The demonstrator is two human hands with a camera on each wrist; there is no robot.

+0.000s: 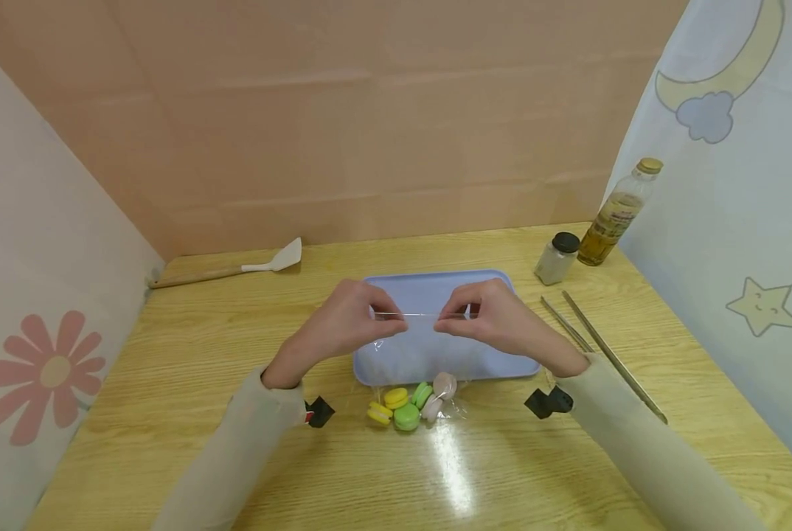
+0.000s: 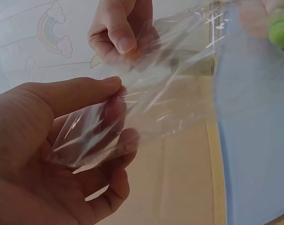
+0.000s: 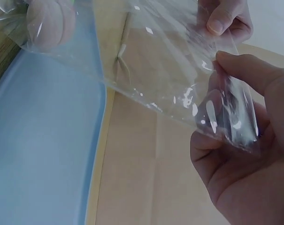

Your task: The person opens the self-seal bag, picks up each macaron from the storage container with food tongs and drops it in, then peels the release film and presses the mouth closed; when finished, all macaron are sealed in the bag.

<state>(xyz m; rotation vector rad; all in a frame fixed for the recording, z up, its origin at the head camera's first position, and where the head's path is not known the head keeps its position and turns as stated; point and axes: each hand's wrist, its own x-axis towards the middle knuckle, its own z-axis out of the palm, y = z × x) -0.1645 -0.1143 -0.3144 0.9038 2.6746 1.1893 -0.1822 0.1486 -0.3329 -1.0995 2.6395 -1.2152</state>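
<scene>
A clear plastic bag (image 2: 167, 101) hangs between my two hands, several macarons lying in its lower end. They are yellow macarons (image 1: 396, 398), green macarons (image 1: 407, 417) and pale pink macarons (image 1: 445, 386). My left hand (image 1: 343, 321) pinches the bag's upper edge between thumb and fingers. On the other side of that edge, my right hand (image 1: 495, 313) pinches the film in the same way. The edge runs nearly straight between them, and the film looks folded over at the fingers in the wrist views. Under the hands lies a light blue tray (image 1: 429, 285).
A white spatula (image 1: 286, 255) with a wooden handle lies at the back left. To the right are metal tongs (image 1: 611, 358), a small black-lidded jar (image 1: 557, 259) and an oil bottle (image 1: 615, 217) by the wall. Patterned sheets enclose the wooden table (image 1: 223, 324).
</scene>
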